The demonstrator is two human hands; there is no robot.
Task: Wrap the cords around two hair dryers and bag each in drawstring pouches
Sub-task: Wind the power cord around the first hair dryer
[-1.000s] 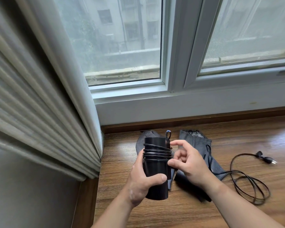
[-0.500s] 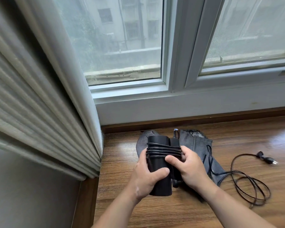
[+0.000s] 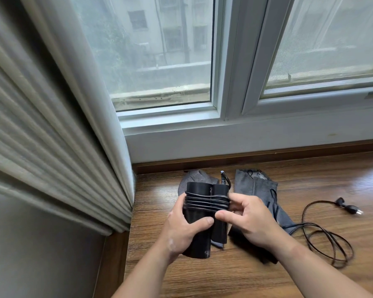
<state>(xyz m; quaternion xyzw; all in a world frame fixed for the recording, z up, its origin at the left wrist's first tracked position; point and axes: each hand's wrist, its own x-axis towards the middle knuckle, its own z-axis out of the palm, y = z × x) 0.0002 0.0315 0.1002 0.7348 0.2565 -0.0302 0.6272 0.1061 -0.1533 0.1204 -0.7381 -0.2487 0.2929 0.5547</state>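
I hold a black hair dryer (image 3: pixel 199 235) upright over the wooden sill, its cord (image 3: pixel 205 202) wound in several turns around barrel and folded handle. My left hand (image 3: pixel 181 230) grips the barrel from the left. My right hand (image 3: pixel 249 219) pinches the wound cord at the dryer's right side. Two grey drawstring pouches lie behind: one (image 3: pixel 194 179) mostly hidden by the dryer, the other (image 3: pixel 255 188) to its right. A second dryer's dark body (image 3: pixel 267 258) lies mostly hidden under my right forearm, its loose black cord (image 3: pixel 323 239) coiled to the right, the plug (image 3: pixel 351 208) beyond.
The wooden sill (image 3: pixel 224 274) runs along a white window frame (image 3: pixel 235 134). A pleated curtain (image 3: pixel 58 147) hangs close on the left, ending at the sill's left edge.
The dryer has turned so its folded handle now shows beside the barrel. My right hand has come in from holding the cord end and now pinches the wound turns.
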